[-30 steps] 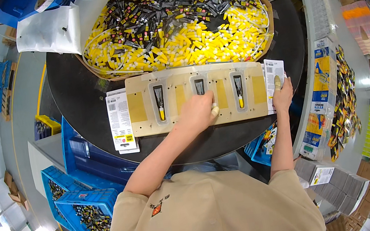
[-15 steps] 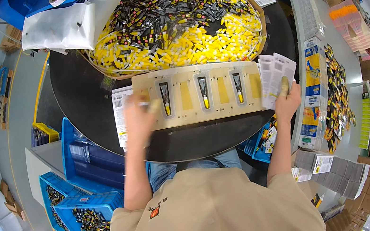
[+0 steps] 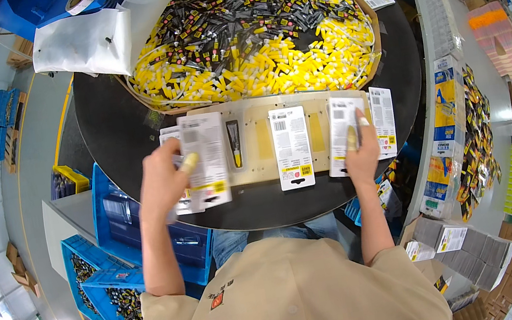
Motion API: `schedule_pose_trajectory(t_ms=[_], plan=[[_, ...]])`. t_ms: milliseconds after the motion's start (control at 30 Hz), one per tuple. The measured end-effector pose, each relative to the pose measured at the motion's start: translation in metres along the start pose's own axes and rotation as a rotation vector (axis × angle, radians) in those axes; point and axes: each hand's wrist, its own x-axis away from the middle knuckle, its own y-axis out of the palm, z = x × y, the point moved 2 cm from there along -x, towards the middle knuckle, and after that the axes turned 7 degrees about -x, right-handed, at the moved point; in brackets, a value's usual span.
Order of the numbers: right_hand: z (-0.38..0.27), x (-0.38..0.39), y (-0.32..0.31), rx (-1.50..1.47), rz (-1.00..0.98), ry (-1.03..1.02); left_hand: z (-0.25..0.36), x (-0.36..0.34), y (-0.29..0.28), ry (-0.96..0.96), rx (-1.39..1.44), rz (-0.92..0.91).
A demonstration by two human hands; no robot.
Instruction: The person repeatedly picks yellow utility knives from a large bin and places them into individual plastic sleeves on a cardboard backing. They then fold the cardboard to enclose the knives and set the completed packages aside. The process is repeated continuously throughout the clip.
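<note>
A beige wooden board (image 3: 257,177) lies in front of me on the black round table. In its left recess a small black tube with a yellow cap (image 3: 235,144) shows under clear plastic. One white printed backing card (image 3: 292,148) covers the middle recess. My left hand (image 3: 165,179) pinches another white card (image 3: 205,157) at the board's left end, above other cards beside it. My right hand (image 3: 362,152) grips a white card (image 3: 341,137) over the right recess, hiding what is in it. Finger covers show on both hands.
Behind the board spreads a heap of black tubes (image 3: 234,11) and yellow caps (image 3: 262,69) inside a low rim. More white cards (image 3: 384,121) lie right of the board. Blue bins (image 3: 112,281) stand at lower left; a side table (image 3: 430,193) with packages runs along the right.
Cards now lie over the middle and right recesses, which were uncovered before. My left hand has taken a card from the left pile; my right hand has moved left and inward.
</note>
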Motion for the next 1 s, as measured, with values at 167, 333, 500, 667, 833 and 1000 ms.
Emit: schedule_pose_trajectory(t_ms=[167,333,500,667,833,1000], plan=[[0.016,0.003,0.017,0.772,-0.062,-0.237,0.006,-0.014,0.066,-0.057,-0.293,0.089],[0.053,-0.056,-0.006,0.776,0.018,-0.359,0.017,-0.013,0.101,0.043,-0.593,-0.148],[0.176,-0.157,-0.119,0.62,0.429,0.595,0.02,-0.01,0.101,0.226,-0.737,-0.005],[0.257,-0.139,-0.145,0.489,0.481,0.642,0.028,-0.015,0.098,0.154,-0.479,-0.094],[0.255,-0.041,-0.107,0.298,0.582,0.468,0.048,-0.002,0.121,0.275,-0.592,-0.357],[0.181,0.111,-0.011,0.05,0.617,0.51,-0.003,-0.042,0.071,0.161,-0.737,-0.164]])
